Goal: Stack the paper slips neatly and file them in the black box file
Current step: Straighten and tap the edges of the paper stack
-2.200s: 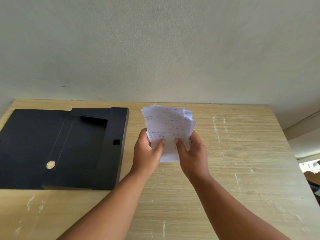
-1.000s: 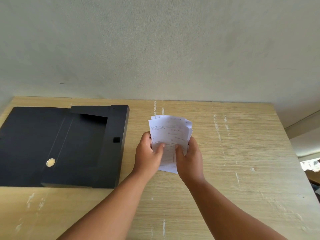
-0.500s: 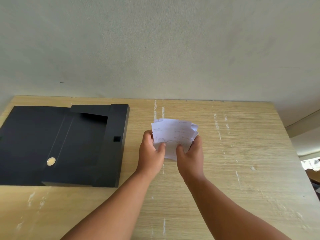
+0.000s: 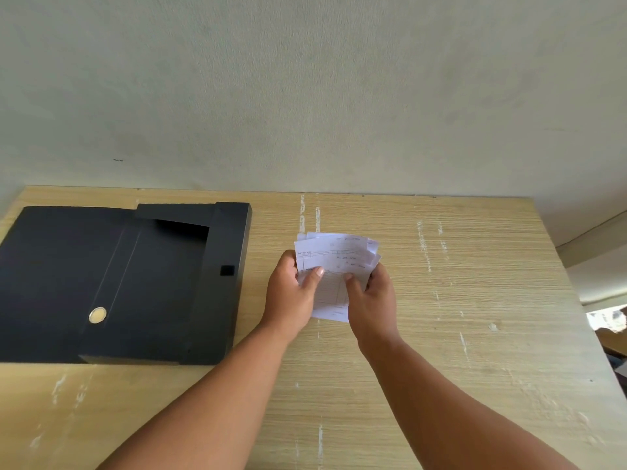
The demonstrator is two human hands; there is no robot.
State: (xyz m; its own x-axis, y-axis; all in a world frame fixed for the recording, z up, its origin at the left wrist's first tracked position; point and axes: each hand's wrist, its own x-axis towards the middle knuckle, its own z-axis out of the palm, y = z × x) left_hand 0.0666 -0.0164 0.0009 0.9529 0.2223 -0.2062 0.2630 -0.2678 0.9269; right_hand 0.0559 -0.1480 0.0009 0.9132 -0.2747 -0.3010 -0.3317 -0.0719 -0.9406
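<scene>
A bundle of white paper slips (image 4: 336, 257) with printed lines and handwriting is held upright over the middle of the wooden table (image 4: 458, 334). My left hand (image 4: 288, 295) grips its left edge, thumb on the front. My right hand (image 4: 371, 298) grips its right edge, thumb on the front too. The slips fan out unevenly at the top right. The black box file (image 4: 135, 283) lies open to the left of my hands, its flap spread out leftward, with a round metal snap (image 4: 97, 315) on it.
A plain pale wall (image 4: 305, 96) rises directly behind the table's far edge. The table's right edge runs diagonally at the right, with floor and some clutter (image 4: 607, 320) beyond it. White scuff marks streak the table top.
Both hands have lowered the bundle of slips toward the table since the earliest frame. The slips have been pushed closer together and stick out less above my fingers.
</scene>
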